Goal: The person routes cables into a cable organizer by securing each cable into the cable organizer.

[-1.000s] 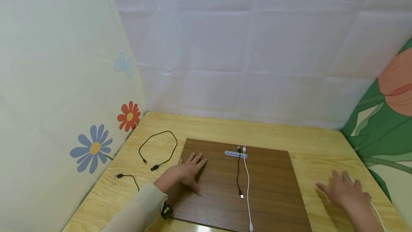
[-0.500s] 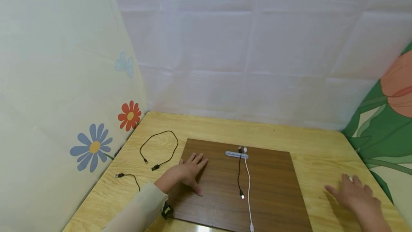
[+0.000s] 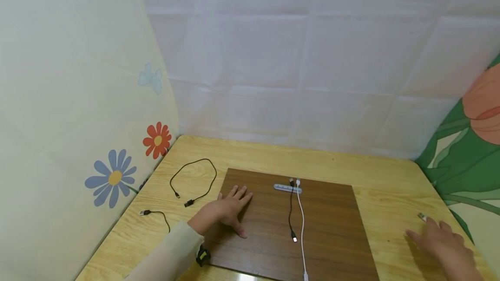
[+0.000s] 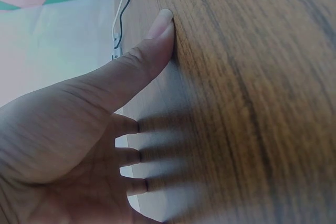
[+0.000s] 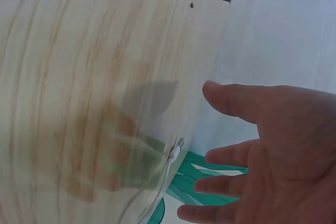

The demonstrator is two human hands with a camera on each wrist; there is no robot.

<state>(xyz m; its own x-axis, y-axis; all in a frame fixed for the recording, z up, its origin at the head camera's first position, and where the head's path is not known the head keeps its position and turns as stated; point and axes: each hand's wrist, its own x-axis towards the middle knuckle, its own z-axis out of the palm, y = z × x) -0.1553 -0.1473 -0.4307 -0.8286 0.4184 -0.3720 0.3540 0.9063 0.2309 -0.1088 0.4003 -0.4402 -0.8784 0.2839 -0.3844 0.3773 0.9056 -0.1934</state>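
My left hand (image 3: 228,212) rests with spread fingers on the left part of the brown board (image 3: 332,229); in the left wrist view its thumb presses the wood. At the right of the table my right hand (image 3: 443,244) hovers, fingers apart and holding nothing. Just beyond its fingertips lies the plug of a white cable (image 3: 422,217), and the right wrist view shows that plug (image 5: 176,150) on the table below the hand. Near the board's back edge a light blue cable clip (image 3: 282,187) has a black cable (image 3: 290,216) and a white cable (image 3: 302,229) across its right part.
Left of the board lie a looped black cable (image 3: 215,172) and a short black cable (image 3: 158,212) with a USB plug. A dark object with a yellow mark (image 3: 202,256) is by the left wrist. Cloths hang behind and beside the table (image 3: 383,168).
My right hand has moved right and slightly nearer the table's front, so the white plug now shows past its fingers. My left hand has stayed on the board.
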